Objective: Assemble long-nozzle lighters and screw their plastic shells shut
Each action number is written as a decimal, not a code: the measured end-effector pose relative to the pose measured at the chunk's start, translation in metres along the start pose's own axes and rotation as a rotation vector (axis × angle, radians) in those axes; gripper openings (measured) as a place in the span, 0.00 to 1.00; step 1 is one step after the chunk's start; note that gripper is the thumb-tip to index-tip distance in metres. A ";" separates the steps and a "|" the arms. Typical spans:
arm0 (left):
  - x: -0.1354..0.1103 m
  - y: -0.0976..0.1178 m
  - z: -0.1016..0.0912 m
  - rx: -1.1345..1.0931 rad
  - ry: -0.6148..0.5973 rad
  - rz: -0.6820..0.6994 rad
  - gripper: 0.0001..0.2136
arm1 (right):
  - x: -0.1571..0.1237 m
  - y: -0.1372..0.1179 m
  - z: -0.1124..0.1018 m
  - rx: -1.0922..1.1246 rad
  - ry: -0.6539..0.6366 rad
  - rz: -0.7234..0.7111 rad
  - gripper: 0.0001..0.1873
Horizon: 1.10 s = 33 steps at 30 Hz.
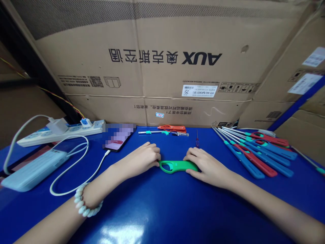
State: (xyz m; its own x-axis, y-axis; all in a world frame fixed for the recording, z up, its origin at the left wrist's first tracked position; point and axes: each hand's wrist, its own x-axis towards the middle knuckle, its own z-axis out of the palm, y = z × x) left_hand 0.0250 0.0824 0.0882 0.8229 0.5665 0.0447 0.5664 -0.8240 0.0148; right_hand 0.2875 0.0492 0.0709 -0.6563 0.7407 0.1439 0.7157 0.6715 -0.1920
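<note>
A green lighter handle (180, 165) with a teal trigger inside its loop lies crosswise at the middle of the blue table. My right hand (204, 165) is closed around its right end, thumb below and fingers above. At the left end, my left hand (146, 156) has curled fingers and a thumb gripping the tip by the loop; part of that tip is hidden. Just behind lie an orange-red lighter shell (174, 128), a thin metal tube (146, 132) with teal pieces, and a small screwdriver (197, 142) standing point away from me.
Several blue and red long-nosed lighters (264, 154) are piled at the right. On the left are a phone (120, 136) on a white cable, a light-blue power bank (38, 169) and a power strip (38, 136). A large cardboard sheet (162, 30) walls off the back.
</note>
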 end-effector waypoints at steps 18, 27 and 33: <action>0.001 0.001 0.003 -0.023 -0.011 -0.028 0.04 | 0.001 -0.001 -0.002 -0.006 -0.038 0.015 0.10; 0.001 -0.001 0.005 -0.099 0.016 -0.012 0.04 | 0.003 0.000 0.000 0.093 -0.069 0.074 0.09; -0.001 -0.001 0.001 -0.225 0.000 -0.055 0.02 | 0.001 -0.002 -0.001 0.247 -0.093 0.158 0.11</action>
State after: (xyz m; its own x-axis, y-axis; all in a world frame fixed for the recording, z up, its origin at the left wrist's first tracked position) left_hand 0.0238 0.0822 0.0873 0.7908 0.6109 0.0381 0.5862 -0.7738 0.2401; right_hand 0.2856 0.0490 0.0725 -0.5691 0.8222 0.0062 0.7381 0.5141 -0.4369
